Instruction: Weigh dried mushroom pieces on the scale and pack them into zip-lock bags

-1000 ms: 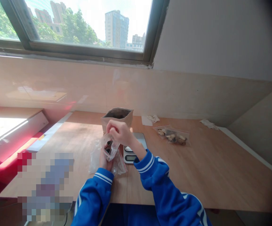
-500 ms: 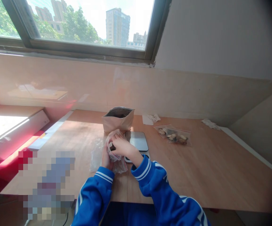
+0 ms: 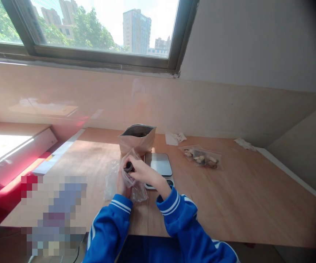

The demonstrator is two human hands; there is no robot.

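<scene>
Small bag in both hands, dark piece at its mouth

My left hand (image 3: 122, 184) is closed around the small clear bag (image 3: 126, 175), held just above the table (image 3: 242, 204) edge at 6 o'clock. My right hand (image 3: 144, 172) has its fingertips pinched at the mouth by a dark piece (image 3: 128, 167); I can't tell whether they grip the piece or only the film. The risk, I think, is that thin plastic folding shut, so the piece drops onto the spare bags (image 3: 111, 180) at 9 o'clock. The brown pouch (image 3: 137, 140) stands open at 12 o'clock and a nudge could tip it. My wrist hides the display of the scale (image 3: 158, 163), at 2 o'clock.
</scene>
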